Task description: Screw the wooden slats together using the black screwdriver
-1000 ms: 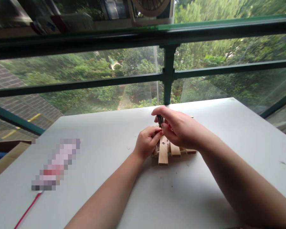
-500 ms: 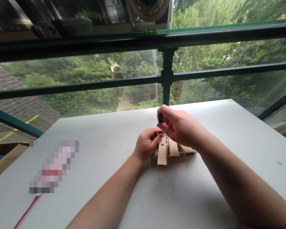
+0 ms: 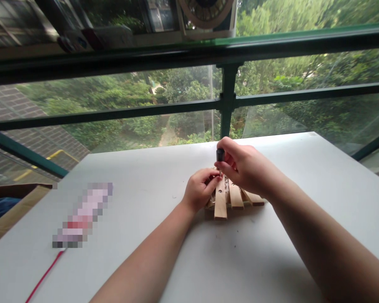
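Note:
A small piece made of pale wooden slats [image 3: 221, 204] lies on the white table [image 3: 164, 235] near its middle. My left hand [image 3: 199, 190] is closed at the slats' left edge, fingertips pinched on the wood. My right hand [image 3: 244, 169] is closed round a small dark-handled screwdriver [image 3: 220, 156], held upright with its tip pointing down onto the slats. Part of the wooden piece is hidden under both hands.
A blurred pink and red oblong [image 3: 82, 215] lies on the table's left side with a red cord [image 3: 44, 275] trailing from it. A green window frame [image 3: 227, 101] and glass stand just behind the table. A cardboard box [image 3: 9, 210] sits at far left.
My right hand has shifted slightly, showing more of the upright screwdriver handle. My left hand stays on the slats. The camera has drifted a little.

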Demonstrator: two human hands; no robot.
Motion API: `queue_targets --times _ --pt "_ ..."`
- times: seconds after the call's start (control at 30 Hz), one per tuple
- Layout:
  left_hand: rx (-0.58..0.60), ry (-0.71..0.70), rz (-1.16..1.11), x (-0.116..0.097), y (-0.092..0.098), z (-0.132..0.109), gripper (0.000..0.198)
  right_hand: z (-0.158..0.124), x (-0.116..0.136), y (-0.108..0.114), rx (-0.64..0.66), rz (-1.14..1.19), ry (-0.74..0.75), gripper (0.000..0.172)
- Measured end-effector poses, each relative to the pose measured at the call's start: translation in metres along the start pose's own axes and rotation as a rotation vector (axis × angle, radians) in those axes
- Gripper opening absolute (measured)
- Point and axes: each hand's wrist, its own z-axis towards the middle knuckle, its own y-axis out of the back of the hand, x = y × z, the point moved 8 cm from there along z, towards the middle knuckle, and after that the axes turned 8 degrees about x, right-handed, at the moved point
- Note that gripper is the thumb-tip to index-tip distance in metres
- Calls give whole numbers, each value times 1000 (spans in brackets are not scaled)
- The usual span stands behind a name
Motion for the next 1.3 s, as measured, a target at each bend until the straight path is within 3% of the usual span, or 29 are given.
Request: queue_targets --times 0.4,0.7,1.1,1.3 --pt "-30 34 -38 5 2 -1 21 0 1 -4 14 -28 -13 17" --pt "-13 22 -20 3 2 0 19 -5 7 -9 95 -43 118 45" --pt "10 -11 -46 -4 1 1 21 0 0 -6 67 -55 20 18" --pt "13 -47 -20 -7 1 1 19 0 -2 -4 54 -57 -15 14"
